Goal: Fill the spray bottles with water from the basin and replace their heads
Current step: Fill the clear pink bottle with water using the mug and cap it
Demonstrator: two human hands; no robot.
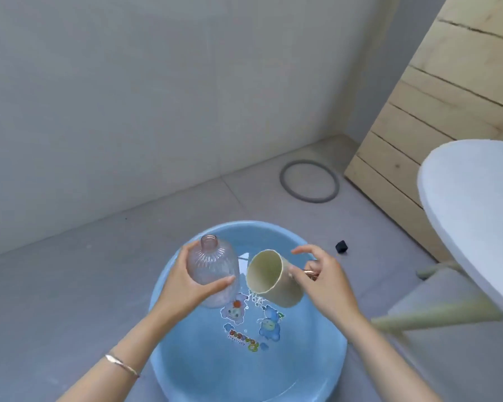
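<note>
**Open bottle and tipped cup held above the water basin.**
Nearest, the blue basin (253, 224) lies on the floor with shallow water over a cartoon print. Above it, the left grip (186, 282) wraps the clear, pink-tinted bottle (212, 265), and the right grip (323, 277) pinches the handle of the beige cup (270, 278), its other fingers spread. Likely faults: the wide cup mouth may overshoot the narrow neck and spill down the ribbed shoulder; the wet bottle may slip; the cup, held only by its handle, may swing. The bottle is headless and tilted, its neck pointing away; its fill level cannot be judged. No spray head is visible. Farther off, a small black object (341, 246) and a grey ring (281, 179) lie on the floor.
</note>
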